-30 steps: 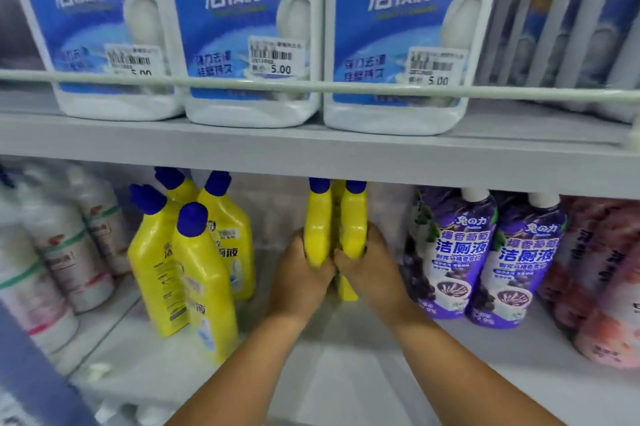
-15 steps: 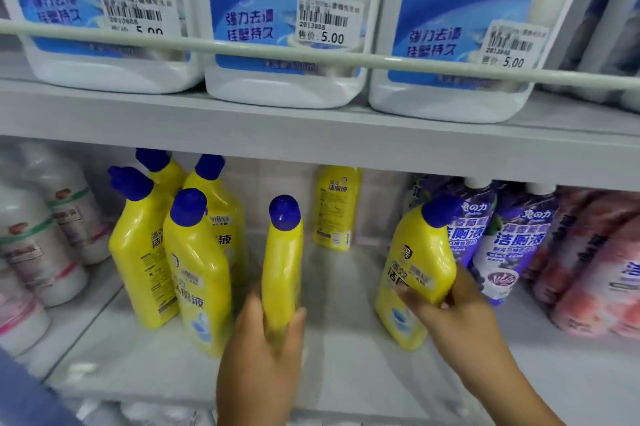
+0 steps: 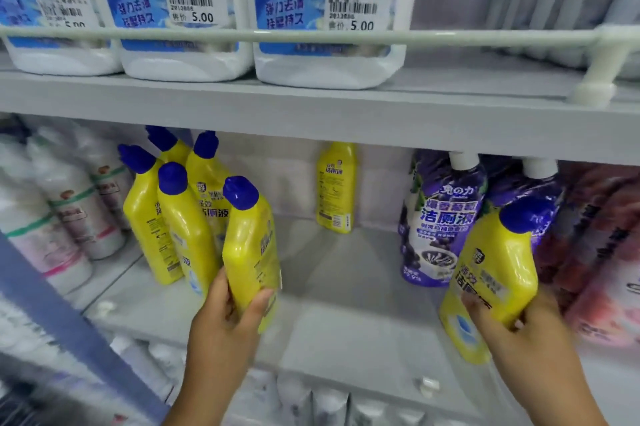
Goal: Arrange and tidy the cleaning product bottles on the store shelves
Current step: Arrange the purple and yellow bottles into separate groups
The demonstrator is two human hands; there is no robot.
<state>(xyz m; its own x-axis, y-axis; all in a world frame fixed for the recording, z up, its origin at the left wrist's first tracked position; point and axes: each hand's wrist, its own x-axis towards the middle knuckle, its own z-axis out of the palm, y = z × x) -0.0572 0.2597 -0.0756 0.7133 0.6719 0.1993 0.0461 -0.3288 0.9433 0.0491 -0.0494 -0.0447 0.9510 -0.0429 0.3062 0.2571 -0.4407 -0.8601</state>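
Gripping one yellow bottle (image 3: 251, 249) per hand (image 3: 221, 328).

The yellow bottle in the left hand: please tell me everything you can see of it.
The yellow bottle is glossy plastic with a dark blue cap on an angled neck and dark print down its side. The left hand grips its lower part, thumb across the front. It stands nearly upright, tilted slightly, close beside the group of similar yellow bottles; whether it touches them or the shelf is unclear.
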